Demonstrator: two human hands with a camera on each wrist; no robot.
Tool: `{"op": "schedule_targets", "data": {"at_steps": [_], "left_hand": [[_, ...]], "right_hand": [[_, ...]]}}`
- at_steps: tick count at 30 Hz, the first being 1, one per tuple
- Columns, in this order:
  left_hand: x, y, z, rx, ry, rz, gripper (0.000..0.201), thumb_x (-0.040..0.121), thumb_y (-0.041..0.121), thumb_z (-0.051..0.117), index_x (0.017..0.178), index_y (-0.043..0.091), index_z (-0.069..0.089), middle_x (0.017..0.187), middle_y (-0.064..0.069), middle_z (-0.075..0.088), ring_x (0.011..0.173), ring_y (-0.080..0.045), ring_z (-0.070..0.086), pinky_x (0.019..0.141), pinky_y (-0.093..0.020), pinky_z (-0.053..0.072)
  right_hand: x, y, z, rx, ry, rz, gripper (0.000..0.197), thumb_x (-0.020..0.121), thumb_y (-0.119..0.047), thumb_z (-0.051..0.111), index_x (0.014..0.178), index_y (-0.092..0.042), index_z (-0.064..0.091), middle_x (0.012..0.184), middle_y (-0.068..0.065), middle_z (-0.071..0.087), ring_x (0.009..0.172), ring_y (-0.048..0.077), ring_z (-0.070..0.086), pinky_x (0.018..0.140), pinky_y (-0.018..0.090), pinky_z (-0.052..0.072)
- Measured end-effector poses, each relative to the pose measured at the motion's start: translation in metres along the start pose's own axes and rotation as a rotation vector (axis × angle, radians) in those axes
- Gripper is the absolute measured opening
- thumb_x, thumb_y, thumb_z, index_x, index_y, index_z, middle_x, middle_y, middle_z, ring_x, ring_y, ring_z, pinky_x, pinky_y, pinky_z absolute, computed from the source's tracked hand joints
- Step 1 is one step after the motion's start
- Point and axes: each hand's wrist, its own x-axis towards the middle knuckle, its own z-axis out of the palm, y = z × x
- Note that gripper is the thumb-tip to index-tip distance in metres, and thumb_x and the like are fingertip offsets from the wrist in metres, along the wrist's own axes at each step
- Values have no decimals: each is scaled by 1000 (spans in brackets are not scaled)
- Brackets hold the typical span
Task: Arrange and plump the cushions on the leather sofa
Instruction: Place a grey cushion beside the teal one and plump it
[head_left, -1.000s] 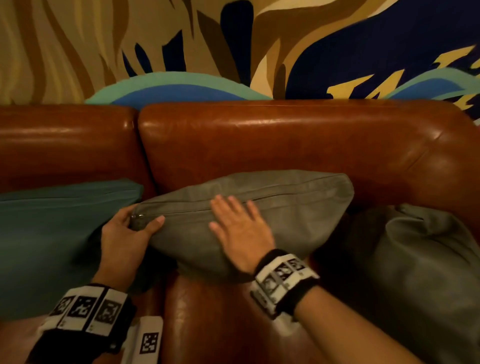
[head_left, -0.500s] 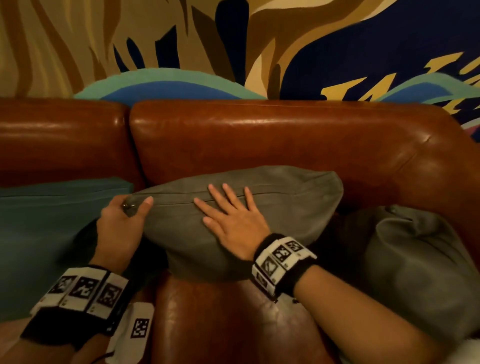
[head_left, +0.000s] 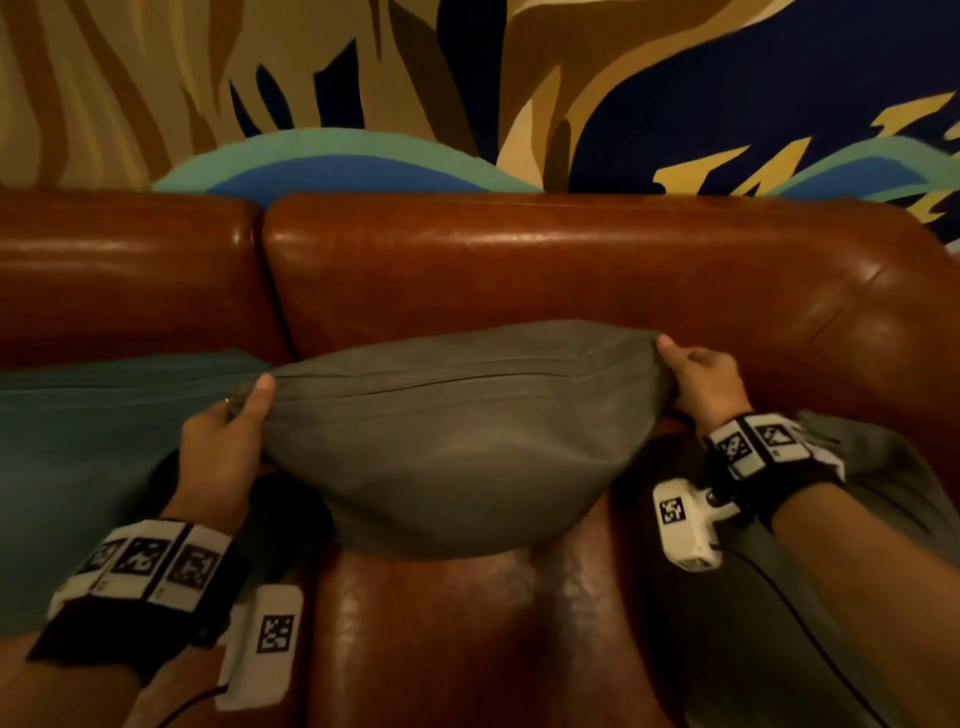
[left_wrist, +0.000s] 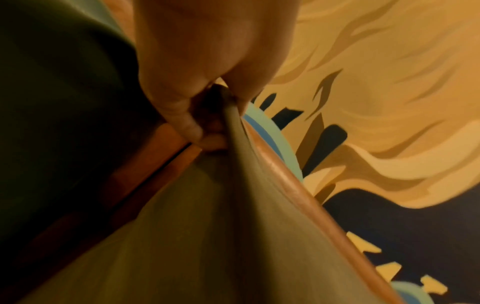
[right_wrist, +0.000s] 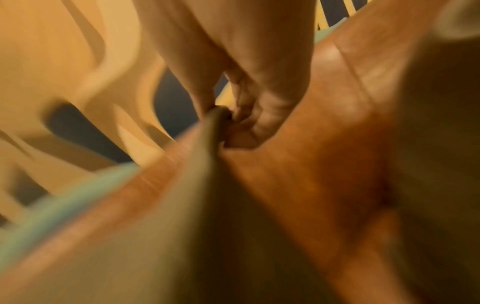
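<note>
An olive-grey cushion (head_left: 457, 436) leans against the back of the brown leather sofa (head_left: 571, 270), its zip seam on top. My left hand (head_left: 244, 410) pinches its upper left corner, thumb on the front face. My right hand (head_left: 691, 374) pinches its upper right corner. The left wrist view shows the cushion corner (left_wrist: 228, 115) squeezed between thumb and curled fingers of the left hand (left_wrist: 215, 111). The blurred right wrist view shows the other corner (right_wrist: 215, 121) held the same way by the right hand (right_wrist: 233, 119).
A teal cushion (head_left: 93, 447) sits to the left, touching the olive one. A second grey cushion (head_left: 883, 545) lies slumped at the right against the sofa arm. Bare leather seat (head_left: 467, 634) lies in front. A painted mural wall (head_left: 467, 93) rises behind the sofa.
My right hand left the cushion's front face and moved right to take hold of its upper right corner. The left hand kept its hold on the left corner.
</note>
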Motion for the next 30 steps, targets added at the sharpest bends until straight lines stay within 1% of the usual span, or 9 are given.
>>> {"op": "schedule_targets", "data": {"at_steps": [5, 8, 11, 14, 18, 21, 24, 27, 30], "left_hand": [[16, -3, -13, 73, 152, 70, 37, 84, 55, 66, 76, 19, 63, 97, -14, 67, 95, -34, 65, 89, -51, 54], [12, 1, 5, 61, 163, 58, 52, 88, 61, 56, 72, 12, 62, 91, -19, 68, 95, -36, 64, 90, -43, 50], [6, -1, 18, -24, 111, 22, 47, 85, 64, 56, 86, 18, 67, 94, -5, 69, 99, -23, 64, 92, -38, 48], [-3, -7, 11, -155, 97, 22, 27, 96, 44, 54, 84, 22, 65, 93, 2, 68, 93, -16, 65, 98, -40, 50], [3, -2, 2, -196, 163, 35, 27, 93, 32, 61, 73, 14, 60, 79, 0, 62, 72, -11, 58, 76, -32, 48], [7, -6, 11, -157, 63, -90, 21, 96, 28, 56, 96, 7, 61, 89, -6, 63, 75, -14, 58, 61, -31, 47], [19, 6, 13, -33, 50, -109, 43, 92, 43, 53, 113, 7, 59, 115, -16, 62, 91, -28, 60, 64, -37, 51], [26, 15, 10, 216, 80, 60, 57, 85, 58, 61, 89, 2, 62, 97, -18, 63, 99, -38, 60, 81, -44, 50], [24, 16, 5, 276, 94, 195, 35, 86, 42, 69, 74, 12, 58, 85, -14, 63, 96, -37, 63, 87, -45, 49]], "right_hand": [[-3, -2, -13, -39, 13, -146, 30, 94, -38, 62, 85, -10, 67, 67, 8, 61, 47, 11, 58, 50, 27, 50], [-2, 10, -7, -86, 20, -15, 33, 94, -40, 60, 94, -7, 66, 64, 6, 58, 55, 22, 57, 66, 41, 55], [-5, 18, 3, 247, 9, 158, 35, 97, -41, 57, 89, -7, 62, 71, 4, 54, 63, 22, 55, 65, 40, 51], [-14, 19, 1, 315, 2, 111, 25, 97, -33, 58, 83, -13, 64, 94, 13, 67, 87, 30, 65, 79, 43, 52], [-13, 21, -8, 262, 20, 68, 24, 98, -31, 57, 82, -13, 63, 102, 18, 64, 92, 30, 60, 76, 40, 46], [-6, 25, -2, 205, -5, 213, 23, 99, -23, 54, 109, -3, 63, 125, 24, 60, 87, 28, 57, 72, 40, 47], [-2, 8, 1, 264, -32, 332, 46, 98, -28, 55, 138, -7, 50, 129, 12, 54, 106, 29, 53, 61, 38, 46], [1, -8, -5, 250, -92, 328, 44, 92, -46, 61, 115, -9, 57, 111, 8, 61, 101, 30, 59, 57, 35, 47], [10, -8, -7, 261, -54, 231, 39, 89, -42, 67, 95, -4, 66, 100, 11, 66, 83, 27, 62, 61, 34, 51]]}}
